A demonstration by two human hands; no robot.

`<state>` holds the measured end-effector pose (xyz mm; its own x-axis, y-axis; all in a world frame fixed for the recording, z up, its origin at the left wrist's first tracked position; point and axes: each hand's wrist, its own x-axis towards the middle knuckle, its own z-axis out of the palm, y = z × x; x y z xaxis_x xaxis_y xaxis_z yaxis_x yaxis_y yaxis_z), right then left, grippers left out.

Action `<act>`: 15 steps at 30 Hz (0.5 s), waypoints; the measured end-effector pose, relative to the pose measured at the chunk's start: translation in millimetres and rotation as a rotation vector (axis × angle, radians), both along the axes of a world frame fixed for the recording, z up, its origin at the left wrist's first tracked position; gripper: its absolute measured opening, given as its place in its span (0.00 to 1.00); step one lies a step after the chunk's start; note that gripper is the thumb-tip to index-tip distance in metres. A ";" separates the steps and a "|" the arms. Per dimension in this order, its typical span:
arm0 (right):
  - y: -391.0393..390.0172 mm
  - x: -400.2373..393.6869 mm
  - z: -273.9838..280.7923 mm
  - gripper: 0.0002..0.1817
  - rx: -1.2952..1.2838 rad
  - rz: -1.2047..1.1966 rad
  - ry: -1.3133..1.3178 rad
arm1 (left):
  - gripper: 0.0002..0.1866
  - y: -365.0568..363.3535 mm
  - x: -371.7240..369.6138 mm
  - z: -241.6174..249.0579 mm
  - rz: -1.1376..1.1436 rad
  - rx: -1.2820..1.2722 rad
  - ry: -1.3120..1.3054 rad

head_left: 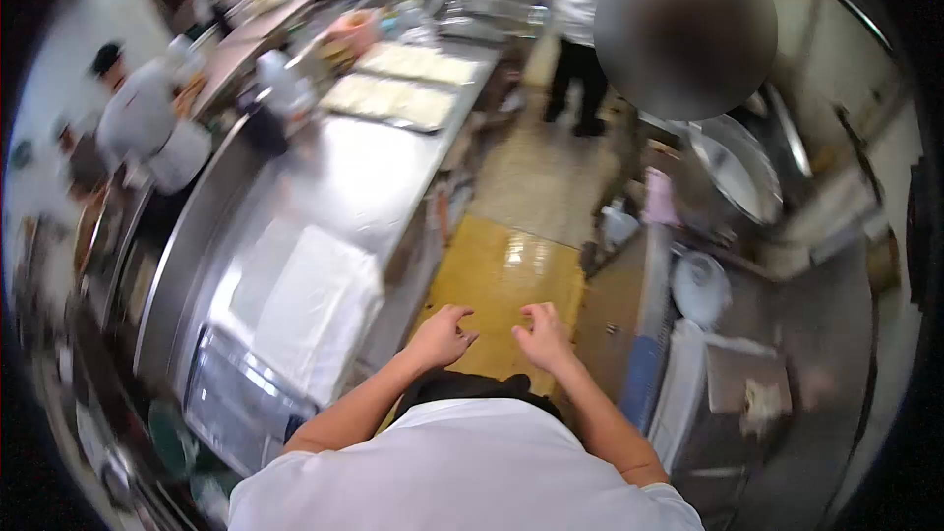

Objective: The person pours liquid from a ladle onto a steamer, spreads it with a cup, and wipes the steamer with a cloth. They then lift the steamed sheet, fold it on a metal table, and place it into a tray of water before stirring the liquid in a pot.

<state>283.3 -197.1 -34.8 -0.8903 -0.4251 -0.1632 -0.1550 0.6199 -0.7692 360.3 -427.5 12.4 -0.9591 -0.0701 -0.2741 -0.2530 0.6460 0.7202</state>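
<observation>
Here, both hands are hanging empty over the yellow floor (pixel 501 275), left hand (pixel 440 336) and right hand (pixel 543 334) fingers curled apart, gripping nothing; white cloth (pixel 315 310) is lying near the tabletop (pixel 364 177) edge, leftward.

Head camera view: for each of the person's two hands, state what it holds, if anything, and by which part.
Nothing is held. The left hand and the right hand hover empty, fingers curled, side by side above the yellow floor, beside the steel counter.

Both bare forearms stretched forward, close together. Left hand (pixel 440 336) and right hand (pixel 542 334) empty, palms down, fingers loosely curled.
</observation>
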 end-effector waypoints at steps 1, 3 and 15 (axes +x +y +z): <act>-21.2 -5.1 -4.3 0.23 0.017 0.067 0.006 | 0.25 -21.1 17.1 -6.1 0.071 -0.049 0.024; -81.5 -1.0 -2.9 0.23 0.035 0.210 -0.011 | 0.24 -66.1 49.4 -29.6 0.188 -0.148 0.063; -320.6 93.0 -13.0 0.20 0.195 0.930 0.005 | 0.29 -197.1 228.5 -77.4 0.465 -0.432 -0.187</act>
